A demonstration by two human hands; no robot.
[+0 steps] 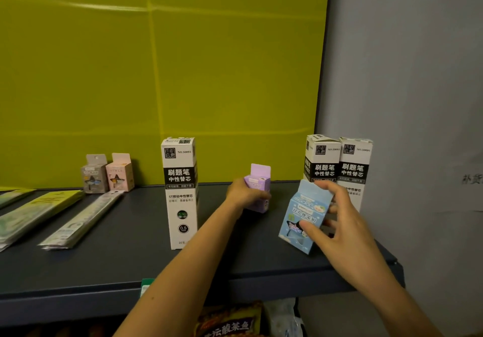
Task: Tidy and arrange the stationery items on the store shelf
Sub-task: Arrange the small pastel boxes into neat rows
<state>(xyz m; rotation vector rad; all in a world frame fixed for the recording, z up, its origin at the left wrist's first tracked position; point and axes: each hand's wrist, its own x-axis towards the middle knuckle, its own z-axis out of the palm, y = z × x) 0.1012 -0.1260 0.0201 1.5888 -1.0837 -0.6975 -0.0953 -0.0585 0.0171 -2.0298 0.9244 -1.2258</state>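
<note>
Our left grip (241, 193) is closed around a small purple box (257, 189) standing on the dark shelf (130, 263), while our right grip (337, 221) clasps a tilted blue box (304, 218), thumb on its front face, its lower corner near the shelf front. Going left to right, we see flat packets (39, 214) lying at the far left, then a grey box (94, 174) touching a pink box (119, 172) by the green back wall (183, 62). A tall white refill box (180, 193) stands upright just left of our left forearm. Two more tall white boxes (339, 164) stand side by side, touching, behind the blue one.
</note>
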